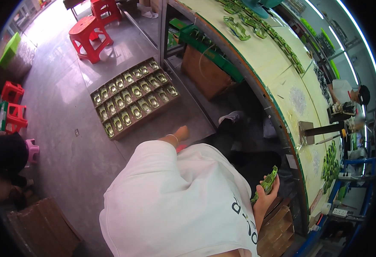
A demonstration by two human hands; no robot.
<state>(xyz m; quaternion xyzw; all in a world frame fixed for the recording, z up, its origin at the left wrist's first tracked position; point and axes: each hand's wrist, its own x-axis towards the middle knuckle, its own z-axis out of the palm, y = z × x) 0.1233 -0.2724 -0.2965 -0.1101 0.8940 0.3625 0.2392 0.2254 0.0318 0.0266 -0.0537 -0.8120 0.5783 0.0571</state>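
My right hand (265,198) is closed around a long green part with dark and pale metallic details (269,179), held upright beside the workbench edge; the palm hides its lower end. What kind of part it is I cannot make out. My left hand (182,133), with a bracelet at the wrist, is held in front of my body with its fingers curled in, and nothing shows in it. Beyond that hand, on the floor, lies a brown compartment tray (116,138) with rows of green-and-silver parts (135,90) standing in its cells.
To my right curves a pale workbench (278,81) bearing more green parts (278,38) and a metal bench fixture (321,129). Green crates (213,53) sit under it. Red stools (85,36) stand ahead, and flat cardboard (46,227) lies at the lower left. Another person (351,92) works across the bench.
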